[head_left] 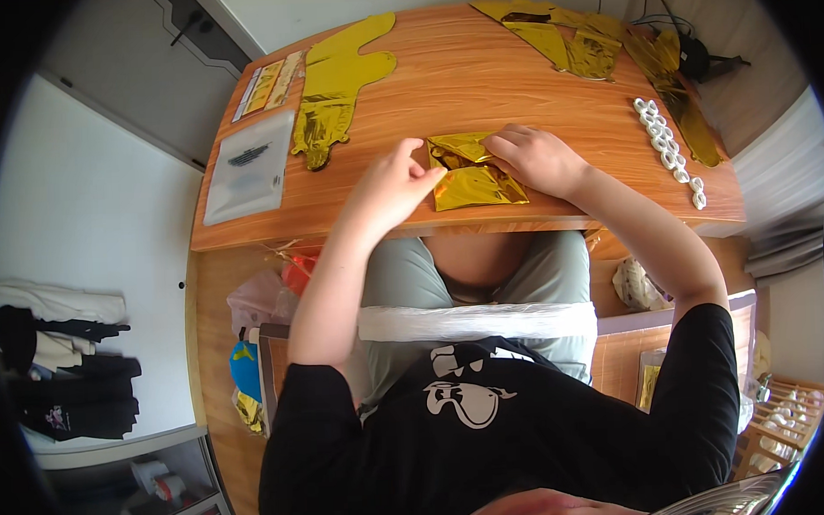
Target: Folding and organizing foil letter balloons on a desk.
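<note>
In front of me, near the table's front edge, lies a gold foil balloon, flat and folded into a rough square. Its shiny upper part is creased, with a loose fold across the middle. My left hand is at its left edge, fingers curled and the thumb over the foil. At the upper right corner my right hand grips the foil, its fingers bent onto the fold. The undersides of both hands are hidden.
Another flat gold foil balloon lies at the far left, beside a clear plastic bag and a strip of cards. More gold foil is at the far right. White ribbon coils line the right side.
</note>
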The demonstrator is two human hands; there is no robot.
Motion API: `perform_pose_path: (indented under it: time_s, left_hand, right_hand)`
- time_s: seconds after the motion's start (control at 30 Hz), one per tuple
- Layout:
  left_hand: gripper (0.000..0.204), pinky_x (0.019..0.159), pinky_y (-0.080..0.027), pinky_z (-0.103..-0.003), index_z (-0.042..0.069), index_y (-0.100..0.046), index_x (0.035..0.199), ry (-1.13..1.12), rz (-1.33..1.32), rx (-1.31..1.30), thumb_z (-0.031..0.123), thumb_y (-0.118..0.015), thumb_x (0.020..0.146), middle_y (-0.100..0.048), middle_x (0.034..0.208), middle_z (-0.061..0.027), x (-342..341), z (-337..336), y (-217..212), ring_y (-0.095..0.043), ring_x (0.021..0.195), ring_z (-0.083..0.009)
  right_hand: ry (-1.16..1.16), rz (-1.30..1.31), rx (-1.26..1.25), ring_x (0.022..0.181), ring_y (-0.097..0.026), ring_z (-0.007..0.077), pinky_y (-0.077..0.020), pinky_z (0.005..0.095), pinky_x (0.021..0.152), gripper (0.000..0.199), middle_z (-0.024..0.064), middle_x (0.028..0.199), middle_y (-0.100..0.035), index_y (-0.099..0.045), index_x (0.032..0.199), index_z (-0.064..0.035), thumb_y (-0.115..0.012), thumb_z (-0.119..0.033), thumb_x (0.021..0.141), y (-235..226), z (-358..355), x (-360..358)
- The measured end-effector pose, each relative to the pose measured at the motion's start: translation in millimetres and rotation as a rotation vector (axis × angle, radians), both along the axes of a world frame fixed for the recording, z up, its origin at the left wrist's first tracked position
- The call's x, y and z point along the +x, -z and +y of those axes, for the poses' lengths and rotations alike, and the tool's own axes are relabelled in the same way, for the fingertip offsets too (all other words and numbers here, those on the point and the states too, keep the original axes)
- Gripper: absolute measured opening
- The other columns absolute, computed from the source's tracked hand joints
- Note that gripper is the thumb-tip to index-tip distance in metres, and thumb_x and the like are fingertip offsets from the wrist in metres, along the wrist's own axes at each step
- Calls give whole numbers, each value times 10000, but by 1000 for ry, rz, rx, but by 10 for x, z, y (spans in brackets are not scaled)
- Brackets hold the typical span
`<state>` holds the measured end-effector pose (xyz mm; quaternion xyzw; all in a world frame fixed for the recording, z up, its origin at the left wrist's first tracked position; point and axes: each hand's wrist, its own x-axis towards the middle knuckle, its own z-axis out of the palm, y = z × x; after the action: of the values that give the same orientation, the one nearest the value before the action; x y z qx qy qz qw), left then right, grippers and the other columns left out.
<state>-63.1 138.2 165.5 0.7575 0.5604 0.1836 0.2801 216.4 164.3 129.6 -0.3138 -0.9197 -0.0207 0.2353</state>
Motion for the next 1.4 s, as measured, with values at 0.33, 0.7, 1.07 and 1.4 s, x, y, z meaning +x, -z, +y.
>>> perform_pose_path:
  time_s: [0.33, 0.7, 1.07, 1.4]
  left_hand:
    - [681, 880, -573, -348, -16, -488, 1452, -234, -354, 90, 219, -794, 891, -743, 1133, -205, 305, 316, 327, -727, 1032, -246]
    - [482, 787, -592, -342, 27, -608, 1263, -354, -415, 213, 60, -787, 817, -770, 1032, -165, 532, 238, 325, -751, 904, -217]
    - [374, 795, -568, -455, 82, -607, 1232, -128, -127, 413, 123, -718, 877, -784, 1010, -74, 524, 79, 309, -718, 927, -321]
    - [680, 854, -571, -441, 86, -375, 1568, -47, 162, 473, 65, -622, 935, -741, 1068, -166, 522, -3, 343, -678, 969, -337]
  right_hand:
    - [68, 132, -25, 904, -662, 404, -550, 474, 767, 207, 201, 947, -680, -589, 1073, -23, -675, -178, 965, 53, 12, 14]
    - [119, 281, -140, 811, -673, 417, -544, 489, 710, 220, 211, 855, -691, -591, 1065, -42, -664, -233, 984, 21, 26, -6]
    - [153, 284, -236, 817, -665, 425, -536, 469, 715, 233, 215, 888, -690, -603, 1095, -26, -673, -220, 989, -3, 31, -14]
    - [25, 180, -239, 909, -695, 360, -557, 458, 796, 260, 146, 925, -719, -652, 1129, -76, -705, -235, 930, -64, -25, 42]
